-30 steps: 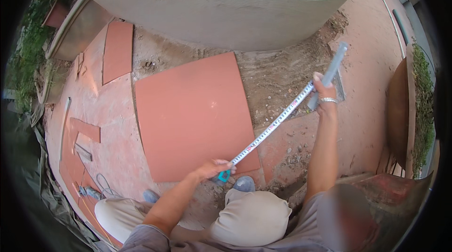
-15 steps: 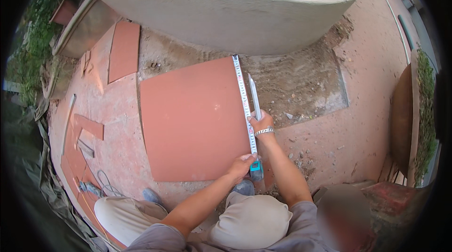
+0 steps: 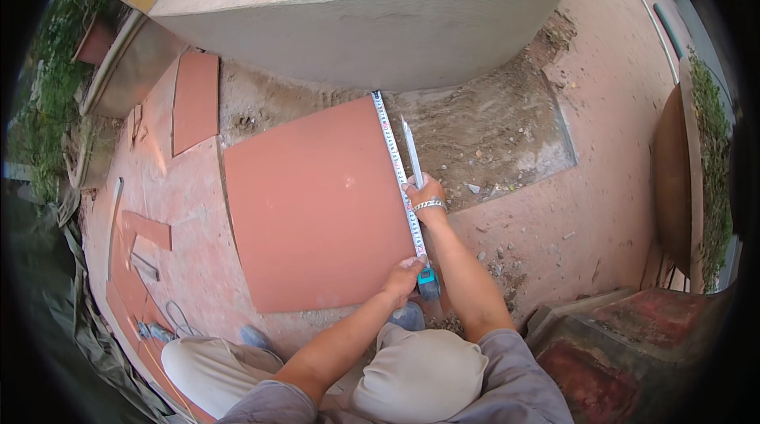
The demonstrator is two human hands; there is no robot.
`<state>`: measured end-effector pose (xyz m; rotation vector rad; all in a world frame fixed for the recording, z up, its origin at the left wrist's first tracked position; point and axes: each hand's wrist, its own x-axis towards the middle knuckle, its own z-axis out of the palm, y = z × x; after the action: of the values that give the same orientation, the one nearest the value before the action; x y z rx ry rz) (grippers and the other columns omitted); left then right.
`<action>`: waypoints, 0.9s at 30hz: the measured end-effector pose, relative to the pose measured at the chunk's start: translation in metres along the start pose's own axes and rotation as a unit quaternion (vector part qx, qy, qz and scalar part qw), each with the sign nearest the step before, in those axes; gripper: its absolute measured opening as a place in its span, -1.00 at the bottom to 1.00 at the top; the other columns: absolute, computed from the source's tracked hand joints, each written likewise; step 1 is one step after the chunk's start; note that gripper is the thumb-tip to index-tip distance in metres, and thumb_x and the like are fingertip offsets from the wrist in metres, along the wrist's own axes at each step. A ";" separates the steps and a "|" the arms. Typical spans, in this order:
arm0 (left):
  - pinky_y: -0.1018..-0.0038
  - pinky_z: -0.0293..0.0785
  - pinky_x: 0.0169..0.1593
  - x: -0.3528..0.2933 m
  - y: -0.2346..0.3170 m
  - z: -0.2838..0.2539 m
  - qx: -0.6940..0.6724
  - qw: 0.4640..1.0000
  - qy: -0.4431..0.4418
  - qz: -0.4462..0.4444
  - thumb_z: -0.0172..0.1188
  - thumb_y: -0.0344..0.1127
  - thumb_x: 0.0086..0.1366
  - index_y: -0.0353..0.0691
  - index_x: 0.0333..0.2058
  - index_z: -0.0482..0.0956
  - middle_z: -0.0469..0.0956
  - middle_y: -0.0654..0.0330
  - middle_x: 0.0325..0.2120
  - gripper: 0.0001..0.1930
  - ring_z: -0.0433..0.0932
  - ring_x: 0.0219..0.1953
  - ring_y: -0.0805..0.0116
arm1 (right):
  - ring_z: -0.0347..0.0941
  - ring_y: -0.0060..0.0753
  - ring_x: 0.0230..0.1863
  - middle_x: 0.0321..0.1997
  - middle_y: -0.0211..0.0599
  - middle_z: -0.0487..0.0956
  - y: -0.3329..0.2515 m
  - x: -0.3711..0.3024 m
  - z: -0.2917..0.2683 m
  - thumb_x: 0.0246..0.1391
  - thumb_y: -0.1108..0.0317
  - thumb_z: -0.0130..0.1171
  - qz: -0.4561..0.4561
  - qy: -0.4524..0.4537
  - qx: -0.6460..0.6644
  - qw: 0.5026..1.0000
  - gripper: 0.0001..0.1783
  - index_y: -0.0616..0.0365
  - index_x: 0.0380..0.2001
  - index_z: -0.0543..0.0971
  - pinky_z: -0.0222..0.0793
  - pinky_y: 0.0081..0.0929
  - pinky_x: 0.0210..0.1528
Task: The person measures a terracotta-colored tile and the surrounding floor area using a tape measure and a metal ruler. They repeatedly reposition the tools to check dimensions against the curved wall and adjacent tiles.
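Note:
A large reddish square tile (image 3: 317,202) lies flat before me. The extended blade of a tape measure (image 3: 389,139) runs along its right edge, the end hook at the tile's far right corner. My left hand (image 3: 404,277) is closed on the blade at the near corner, beside the black and teal case (image 3: 428,285). My right hand (image 3: 426,196) is closed around a narrow silver metal bar with a slanted tip (image 3: 411,147), which points away from me. Its thumb reaches toward the blade; whether it presses on it I cannot tell.
Beyond the tile curves a low plastered wall (image 3: 364,36), with bare soil (image 3: 475,131) at its foot. Left lie another tile (image 3: 195,99), cut tile pieces (image 3: 148,230), a metal strip (image 3: 114,226) and a corded tool (image 3: 154,332). A large planter (image 3: 671,178) stands right.
The whole view has shifted slightly. Both hands keep their holds along the tile's right edge. A blurred shape at the lower right is gone from view.

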<state>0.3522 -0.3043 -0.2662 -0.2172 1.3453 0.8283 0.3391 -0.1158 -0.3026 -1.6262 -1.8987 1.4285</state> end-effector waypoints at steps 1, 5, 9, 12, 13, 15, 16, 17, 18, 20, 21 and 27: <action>0.39 0.51 -0.23 0.000 0.001 0.001 0.000 1.000 -0.001 0.001 0.04 0.04 0.47 -0.07 -0.08 0.58 0.59 0.38 -0.32 -0.66 0.55 -0.29 0.51 | 0.60 -0.24 -0.38 -0.44 -0.17 0.66 0.000 0.001 -0.001 -0.03 0.28 0.41 0.007 -0.002 -0.010 1.000 -0.77 0.16 -0.37 0.62 0.49 -0.30 -0.24; 0.35 0.50 -0.18 0.001 0.002 0.001 0.016 1.000 0.014 -0.010 0.04 0.04 0.46 -0.02 -0.10 0.58 0.59 0.39 -0.32 -0.69 0.54 -0.28 0.49 | 0.62 -0.13 -0.32 -0.40 -0.10 0.66 -0.002 0.000 -0.002 -0.02 0.26 0.39 -0.007 0.005 -0.011 1.000 -0.76 0.15 -0.35 0.61 0.49 -0.25 -0.20; 0.30 0.48 -0.12 0.000 0.005 0.003 0.019 0.999 0.019 -0.021 0.04 0.06 0.46 0.01 -0.15 0.58 0.59 0.39 -0.32 -0.70 0.54 -0.26 0.47 | 0.61 -0.01 -0.28 -0.38 -0.03 0.66 -0.004 -0.002 -0.002 0.00 0.26 0.36 0.010 -0.006 0.001 1.000 -0.77 0.16 -0.33 0.61 0.48 -0.20 -0.17; 0.31 0.47 -0.13 -0.004 0.009 0.006 0.028 0.999 0.025 -0.017 0.03 0.07 0.46 0.01 -0.17 0.57 0.59 0.39 -0.32 -0.70 0.54 -0.26 0.46 | 0.61 0.02 -0.28 -0.37 -0.02 0.66 -0.004 -0.002 -0.001 0.01 0.26 0.36 0.008 -0.006 -0.007 1.000 -0.76 0.17 -0.32 0.61 0.48 -0.19 -0.17; 0.31 0.47 -0.14 -0.006 0.012 0.006 0.036 0.999 0.029 -0.015 0.03 0.06 0.46 0.01 -0.16 0.57 0.59 0.39 -0.32 -0.70 0.54 -0.27 0.46 | 0.61 0.02 -0.28 -0.37 -0.01 0.66 -0.003 -0.001 -0.001 0.01 0.26 0.35 0.007 -0.005 -0.010 1.000 -0.76 0.17 -0.32 0.61 0.48 -0.19 -0.17; 0.32 0.48 -0.14 -0.009 0.015 0.009 0.048 0.998 0.037 -0.026 0.03 0.05 0.46 0.01 -0.16 0.57 0.59 0.39 -0.33 -0.71 0.54 -0.28 0.46 | 0.61 0.03 -0.28 -0.37 -0.01 0.66 -0.001 0.000 0.001 0.01 0.26 0.35 -0.007 0.003 -0.017 1.000 -0.76 0.17 -0.32 0.61 0.49 -0.19 -0.17; 0.33 0.48 -0.14 -0.009 0.017 0.009 0.048 0.998 0.036 -0.016 0.02 0.04 0.46 0.01 -0.16 0.57 0.59 0.39 -0.34 -0.71 0.54 -0.29 0.47 | 0.61 0.03 -0.28 -0.37 0.00 0.66 0.001 -0.001 0.001 0.02 0.26 0.34 0.006 -0.001 -0.026 1.000 -0.76 0.18 -0.32 0.61 0.49 -0.19 -0.17; 0.33 0.48 -0.14 -0.010 0.018 0.009 0.048 0.998 0.035 -0.015 0.02 0.04 0.46 0.00 -0.16 0.57 0.59 0.39 -0.34 -0.71 0.54 -0.29 0.47 | 0.61 0.03 -0.27 -0.36 0.00 0.66 0.003 0.000 0.001 0.02 0.26 0.34 -0.015 -0.002 -0.020 1.000 -0.77 0.18 -0.32 0.61 0.49 -0.19 -0.16; 0.34 0.48 -0.14 -0.011 0.018 0.009 0.051 0.997 0.041 -0.031 0.02 0.03 0.47 0.00 -0.16 0.58 0.59 0.39 -0.35 -0.71 0.54 -0.30 0.47 | 0.61 0.03 -0.27 -0.36 0.00 0.66 0.005 0.002 0.001 0.02 0.26 0.34 -0.017 -0.010 -0.019 1.000 -0.77 0.18 -0.32 0.61 0.49 -0.19 -0.16; 0.37 0.48 -0.18 -0.010 0.018 0.009 0.055 0.997 0.053 -0.030 0.03 0.02 0.47 -0.01 -0.16 0.58 0.60 0.38 -0.36 -0.72 0.54 -0.32 0.48 | 0.62 0.01 -0.27 -0.35 -0.01 0.66 0.010 0.002 -0.001 0.01 0.27 0.35 -0.016 -0.033 -0.011 0.999 -0.77 0.18 -0.32 0.61 0.49 -0.20 -0.16; 0.38 0.49 -0.19 -0.010 0.017 0.009 0.058 0.996 0.061 -0.035 0.03 0.01 0.47 -0.02 -0.16 0.58 0.60 0.38 -0.36 -0.72 0.54 -0.33 0.49 | 0.62 0.00 -0.27 -0.35 -0.01 0.66 0.013 0.003 -0.002 0.01 0.27 0.35 -0.017 -0.047 -0.005 0.999 -0.76 0.18 -0.32 0.61 0.49 -0.21 -0.16; 0.41 0.48 -0.26 -0.002 0.015 0.005 0.040 0.998 0.041 0.002 0.07 -0.08 0.46 -0.15 -0.21 0.60 0.59 0.34 -0.39 -0.72 0.52 -0.35 0.49 | 0.59 -0.23 -0.36 -0.40 -0.14 0.66 0.014 0.004 -0.010 -0.02 0.26 0.40 -0.028 -0.064 0.028 0.997 -0.72 0.20 -0.31 0.61 0.49 -0.31 -0.21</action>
<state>0.3468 -0.2920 -0.2586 -0.1862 1.4532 0.7745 0.3534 -0.1084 -0.3102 -1.4770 -1.9379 1.5814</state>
